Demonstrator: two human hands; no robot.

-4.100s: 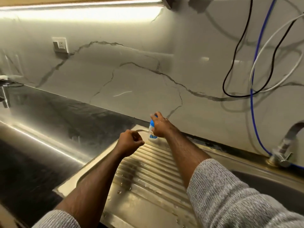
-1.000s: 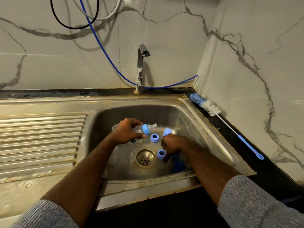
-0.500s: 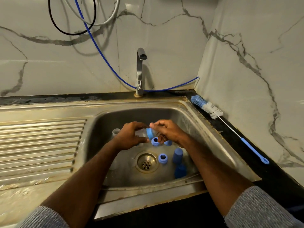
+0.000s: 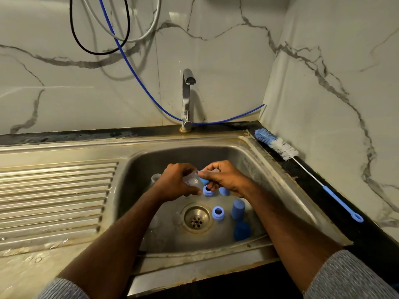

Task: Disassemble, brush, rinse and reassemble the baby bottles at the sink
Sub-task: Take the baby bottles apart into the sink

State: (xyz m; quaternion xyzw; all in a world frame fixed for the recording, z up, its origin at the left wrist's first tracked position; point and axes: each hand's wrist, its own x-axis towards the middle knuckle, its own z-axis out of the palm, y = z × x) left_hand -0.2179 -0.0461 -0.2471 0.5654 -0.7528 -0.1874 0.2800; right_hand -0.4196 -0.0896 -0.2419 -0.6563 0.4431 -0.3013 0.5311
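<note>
Only the head view here, looking down into the stainless steel sink basin (image 4: 287, 186). The left hand (image 4: 172, 186) wraps its curled fingers round the clear plastic baby bottle (image 4: 192, 180), held on its side over the far part of the basin, probably so any drips land in the sink. The right hand (image 4: 224, 176) comes in from the right and its fingers pinch the light blue screw collar (image 4: 203, 181) at the bottle's neck, so my guess is it's being twisted off, one hand bracing while the other turns.

Loose bits sit on the basin floor: a light blue threaded ring (image 4: 218, 213) just right of the metal drain strainer (image 4: 197, 219), another blue ring (image 4: 207, 190) under the hands, a tall light blue cap (image 4: 238, 209) standing upright and a darker blue cap (image 4: 242, 230) near it. Makes sense to keep them there, nothing rolls away.

The blue and white bottle brush (image 4: 280, 146) lies untouched on the dark tabletop (image 4: 367, 240) to the right, within easy reach. The chrome tap (image 4: 187, 98) at the far side isn't running, far as I can tell.
</note>
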